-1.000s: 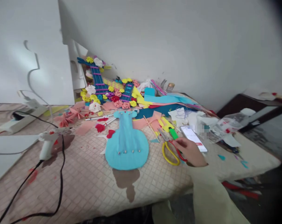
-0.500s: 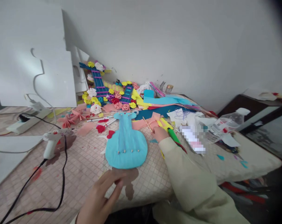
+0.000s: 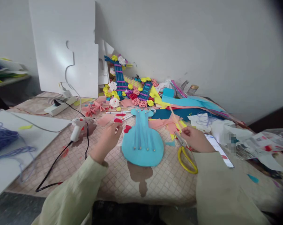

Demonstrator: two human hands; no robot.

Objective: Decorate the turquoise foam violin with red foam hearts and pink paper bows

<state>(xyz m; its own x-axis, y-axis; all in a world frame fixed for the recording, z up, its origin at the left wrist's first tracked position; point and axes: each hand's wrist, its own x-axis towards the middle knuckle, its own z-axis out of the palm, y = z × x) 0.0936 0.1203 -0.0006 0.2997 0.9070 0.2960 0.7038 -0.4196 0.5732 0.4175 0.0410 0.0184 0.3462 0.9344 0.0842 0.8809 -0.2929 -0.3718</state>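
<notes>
A light-blue guitar-shaped craft piece point(image 3: 142, 140) lies on the table between my hands, with thin blue strings running from its head to small pegs. A red heart point(image 3: 127, 128) sits against its left edge. My left hand point(image 3: 108, 139) is left of it, thumb and curled index finger apart, the fingertips beside a small red paper piece point(image 3: 118, 120). On the right, my closed right hand point(image 3: 193, 137) pinches a thin wooden stick point(image 3: 173, 113), slightly blurred, slanting up over the pink paper. Scissors with yellow handles point(image 3: 188, 161) lie just below that hand, partly covered by it.
A white glue gun point(image 3: 78, 129) rests left with its black cord trailing. Behind it is a power strip point(image 3: 59, 106). Decorated blue guitars with paper flowers point(image 3: 132, 92) stand at the back. A phone point(image 3: 220, 151) and plastic bag point(image 3: 268, 140) lie right; purple yarn point(image 3: 3, 137) sits far left.
The view has swung left. My left hand has moved from below the guitar piece up to the red paper piece. My right hand, still with the stick, has shifted away to the right, above the scissors.
</notes>
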